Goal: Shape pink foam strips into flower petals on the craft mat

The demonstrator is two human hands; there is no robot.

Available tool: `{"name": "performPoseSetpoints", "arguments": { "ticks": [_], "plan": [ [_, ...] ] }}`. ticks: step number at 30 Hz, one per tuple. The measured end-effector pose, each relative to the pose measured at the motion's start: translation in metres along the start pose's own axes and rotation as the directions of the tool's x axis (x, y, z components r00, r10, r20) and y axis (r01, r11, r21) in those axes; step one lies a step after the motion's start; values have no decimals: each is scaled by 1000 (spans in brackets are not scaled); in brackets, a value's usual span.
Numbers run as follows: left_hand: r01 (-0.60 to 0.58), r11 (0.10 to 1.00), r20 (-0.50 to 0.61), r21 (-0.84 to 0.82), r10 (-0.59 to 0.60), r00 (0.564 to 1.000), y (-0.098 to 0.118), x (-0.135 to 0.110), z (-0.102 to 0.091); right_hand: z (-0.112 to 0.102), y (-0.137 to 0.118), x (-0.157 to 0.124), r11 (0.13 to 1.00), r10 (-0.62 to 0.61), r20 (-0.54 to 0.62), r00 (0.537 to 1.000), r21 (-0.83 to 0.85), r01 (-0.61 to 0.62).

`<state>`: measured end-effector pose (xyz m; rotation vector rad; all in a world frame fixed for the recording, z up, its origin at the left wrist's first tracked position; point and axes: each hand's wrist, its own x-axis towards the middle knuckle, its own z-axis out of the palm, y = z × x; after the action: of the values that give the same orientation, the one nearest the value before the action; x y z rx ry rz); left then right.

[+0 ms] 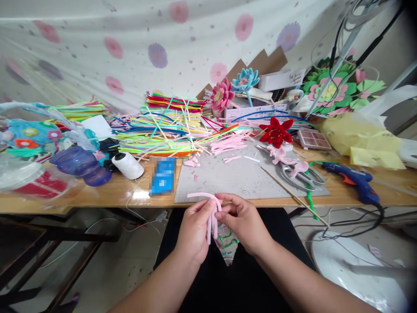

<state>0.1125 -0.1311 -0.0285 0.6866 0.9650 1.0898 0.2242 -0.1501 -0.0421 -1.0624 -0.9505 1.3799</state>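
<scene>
Pink pipe cleaners (pixel 212 228) hang bent downward between my two hands, just in front of the table edge, with one end sticking out to the left. My left hand (pixel 197 221) is closed, thumb and fingers pinching them near the bend. From the other side my right hand (pixel 243 219) grips the same pieces between thumb and fingertips. Beyond my hands lies a grey cutting mat (pixel 221 182). On it are a pile of pink pipe cleaner pieces (pixel 230 144), a few shorter cut pieces, and a small pink shaped piece (pixel 191 162).
Bundles of coloured pipe cleaners (pixel 156 143) fill the table's back. To the right are a red flower (pixel 276 131), scissors (pixel 301 176), a wooden stick (pixel 293 194) and a blue glue gun (pixel 355 178). A white thread spool (pixel 127 165) and blue packet (pixel 163 176) lie left.
</scene>
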Motion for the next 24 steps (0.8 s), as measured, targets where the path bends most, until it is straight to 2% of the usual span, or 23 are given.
{"name": "performPoseSetpoints", "arguments": {
  "ticks": [3,5,8,10,12,15,19,21,24],
  "plan": [
    [1,999,54,-41,2,999,-2,0,0,-2,4,-2,984,-80,-25,996,-160,75],
    [5,999,115,-36,-1,993,0,-1,-1,-6,1,-3,920,-217,38,975,-326,217],
    [-6,998,198,66,-7,980,7,-3,-4,-18,-12,-5,750,-435,157,887,-483,453],
    [-13,980,271,196,-41,962,14,-5,-7,-25,-21,-5,687,-507,180,843,-507,521],
    [-30,942,344,335,-93,934,19,-6,-9,-30,-28,-4,697,-500,215,839,-474,537],
    [-79,874,392,479,-133,910,20,-7,-10,-32,-31,-3,759,-419,292,860,-407,508],
    [-109,811,396,575,-159,905,17,-7,-9,-29,-29,-5,796,-344,268,900,-424,431],
    [-134,783,396,607,-153,905,16,-7,-8,-27,-29,-8,768,-336,254,907,-483,420],
    [-118,789,391,603,-163,906,17,-5,-9,-24,-28,-11,691,-352,223,909,-593,413]
  ]
}}
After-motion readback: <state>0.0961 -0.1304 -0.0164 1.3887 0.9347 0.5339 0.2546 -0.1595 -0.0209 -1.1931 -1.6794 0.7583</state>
